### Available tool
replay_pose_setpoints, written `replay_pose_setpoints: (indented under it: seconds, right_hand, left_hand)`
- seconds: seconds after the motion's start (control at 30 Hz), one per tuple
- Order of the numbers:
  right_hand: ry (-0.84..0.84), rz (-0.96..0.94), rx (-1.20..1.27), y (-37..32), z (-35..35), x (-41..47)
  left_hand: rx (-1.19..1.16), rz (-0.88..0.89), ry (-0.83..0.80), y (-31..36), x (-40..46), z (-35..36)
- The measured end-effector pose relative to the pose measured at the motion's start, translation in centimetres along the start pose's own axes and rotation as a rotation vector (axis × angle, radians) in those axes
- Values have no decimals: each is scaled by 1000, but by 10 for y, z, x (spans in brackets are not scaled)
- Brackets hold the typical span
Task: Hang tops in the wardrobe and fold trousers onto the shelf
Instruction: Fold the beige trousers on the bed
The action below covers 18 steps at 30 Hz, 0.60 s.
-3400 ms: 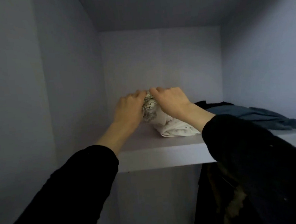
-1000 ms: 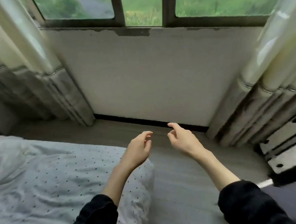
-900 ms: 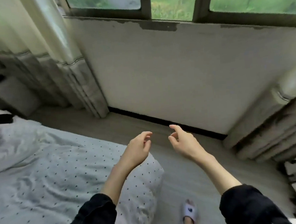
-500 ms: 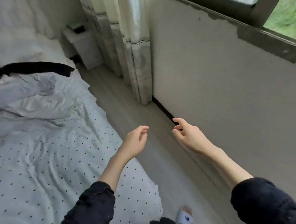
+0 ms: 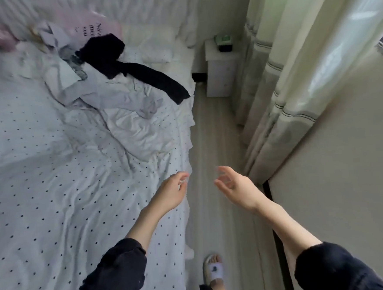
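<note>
Several garments lie heaped on the dotted white bed (image 5: 54, 199) at the far end. A black garment (image 5: 121, 59) stretches toward the bed's right edge. A pale grey-white garment (image 5: 105, 94) lies crumpled below it, and a pink top with dark lettering (image 5: 91, 27) sits behind. My left hand (image 5: 171, 191) hovers over the bed's right edge, fingers loosely apart, holding nothing. My right hand (image 5: 234, 187) hangs over the floor strip, fingers spread, empty. Both hands are well short of the clothes. The wardrobe is out of view.
A narrow strip of wooden floor (image 5: 217, 143) runs between bed and wall. A white bedside table (image 5: 221, 68) with a green-dark object on it stands at its far end. Pale curtains (image 5: 294, 69) hang on the right. My slippered foot (image 5: 214, 270) is on the floor.
The view has swung from the wardrobe shelf, past the window wall, to the bed. My hands released the folded light garment on the shelf and are now empty in front of me.
</note>
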State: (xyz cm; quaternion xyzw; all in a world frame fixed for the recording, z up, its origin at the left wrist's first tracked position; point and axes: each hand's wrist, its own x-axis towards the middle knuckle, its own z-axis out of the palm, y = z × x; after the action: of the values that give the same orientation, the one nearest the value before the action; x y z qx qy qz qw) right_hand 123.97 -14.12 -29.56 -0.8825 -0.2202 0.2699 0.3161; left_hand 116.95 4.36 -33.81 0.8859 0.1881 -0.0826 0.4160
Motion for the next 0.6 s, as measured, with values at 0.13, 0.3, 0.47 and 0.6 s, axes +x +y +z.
replay_pose_setpoints:
  seconds: [0.13, 0.3, 0.47, 0.6]
  right_hand:
    - [-39, -124, -68, -33, -51, 97]
    - [-181, -231, -139, -63, -67, 212]
    - [-406, -307, -245, -72, -53, 321]
    - [-525, -358, -363, -82, -55, 419]
  left_hand:
    - [-69, -91, 101, 7, 64, -31]
    - [-85, -218, 264, 1, 127, -75]
    - [-139, -416, 357, -26, 186, -81]
    - [-245, -569, 453, -33, 249, -84]
